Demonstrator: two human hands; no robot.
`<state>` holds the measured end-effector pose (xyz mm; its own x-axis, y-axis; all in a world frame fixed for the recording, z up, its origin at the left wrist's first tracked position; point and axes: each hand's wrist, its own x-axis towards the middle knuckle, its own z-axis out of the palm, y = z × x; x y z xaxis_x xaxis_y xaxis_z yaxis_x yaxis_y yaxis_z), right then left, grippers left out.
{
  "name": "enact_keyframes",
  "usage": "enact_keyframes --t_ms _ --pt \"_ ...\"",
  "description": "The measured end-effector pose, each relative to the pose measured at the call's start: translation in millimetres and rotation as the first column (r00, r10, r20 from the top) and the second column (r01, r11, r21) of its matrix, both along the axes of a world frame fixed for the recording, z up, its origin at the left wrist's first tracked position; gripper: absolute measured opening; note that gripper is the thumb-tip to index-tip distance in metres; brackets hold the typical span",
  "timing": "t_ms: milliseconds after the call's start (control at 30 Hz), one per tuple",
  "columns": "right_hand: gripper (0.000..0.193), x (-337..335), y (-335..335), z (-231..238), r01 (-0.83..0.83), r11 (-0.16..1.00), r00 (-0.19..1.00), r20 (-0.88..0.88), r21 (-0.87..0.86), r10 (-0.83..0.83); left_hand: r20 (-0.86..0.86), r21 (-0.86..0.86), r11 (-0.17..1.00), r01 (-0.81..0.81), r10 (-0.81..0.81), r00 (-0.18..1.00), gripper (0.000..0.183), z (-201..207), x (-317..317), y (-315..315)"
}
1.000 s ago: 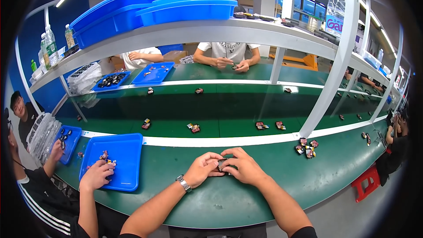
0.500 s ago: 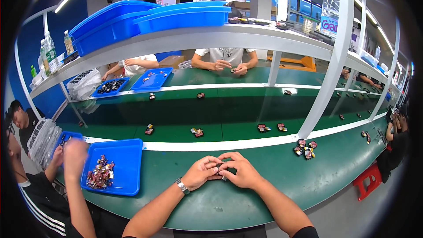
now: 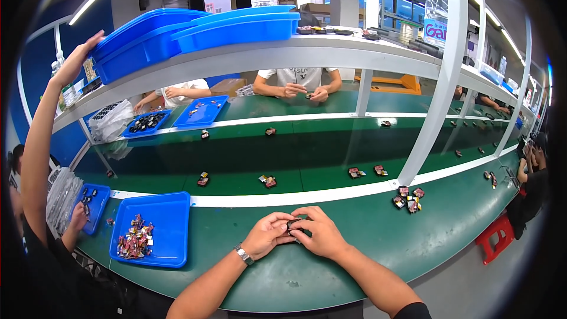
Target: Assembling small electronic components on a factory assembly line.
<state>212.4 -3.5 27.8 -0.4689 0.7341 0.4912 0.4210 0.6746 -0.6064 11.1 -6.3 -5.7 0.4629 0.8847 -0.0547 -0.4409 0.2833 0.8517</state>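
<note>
Both my hands meet over the near part of the green table (image 3: 331,272). My left hand (image 3: 269,234), with a metal-band watch at its wrist, grips a small dark part (image 3: 291,228) between thumb and fingers. On the same part, from the right, close the fingertips of my right hand (image 3: 319,231). Most of the part is hidden by my fingers, so its exact kind does not show. Off to the right lies a group of small black, red and yellow parts (image 3: 407,199). A blue tray (image 3: 171,251) at my left holds a heap of small reddish and silver pieces.
Beyond a white rail (image 3: 260,199), small parts lie spaced along a green belt (image 3: 307,171). A white post (image 3: 431,82) rises at the right to a shelf carrying blue bins (image 3: 236,29). A co-worker's arm (image 3: 44,118) reaches up at the left. Another person works opposite.
The co-worker at the left has raised an arm to the bins on the shelf. My view has shifted slightly. My hands stay on the small dark part, with fingers slightly moved.
</note>
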Motion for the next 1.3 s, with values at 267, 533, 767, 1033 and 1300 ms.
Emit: enact_keyframes --t_ms 267,533,767,1033,1300 --pt "0.019 -3 -2 -1 0.04 0.996 0.999 -0.01 0.083 -0.039 0.012 -0.004 1.0 -0.017 0.017 1.0 0.027 -3 -3 2" --pt "0.02 -9 -7 8 0.06 0.984 0.997 -0.065 0.169 -0.05 0.017 0.044 0.994 -0.101 0.101 0.995 0.025 1 3 -3" --pt "0.018 -9 -7 9 0.092 0.962 0.994 -0.081 0.255 -0.074 0.037 0.107 0.99 -0.092 0.088 0.995 0.023 1 5 -4" --pt "0.022 -12 -9 6 0.102 0.963 0.992 -0.095 0.249 -0.08 0.06 0.086 0.989 -0.12 0.115 0.992 0.023 -2 7 -2" --pt "0.023 -11 -12 15 0.099 0.941 0.994 -0.081 0.323 -0.077 0.114 0.103 0.982 -0.16 0.148 0.982 0.022 2 6 -4"
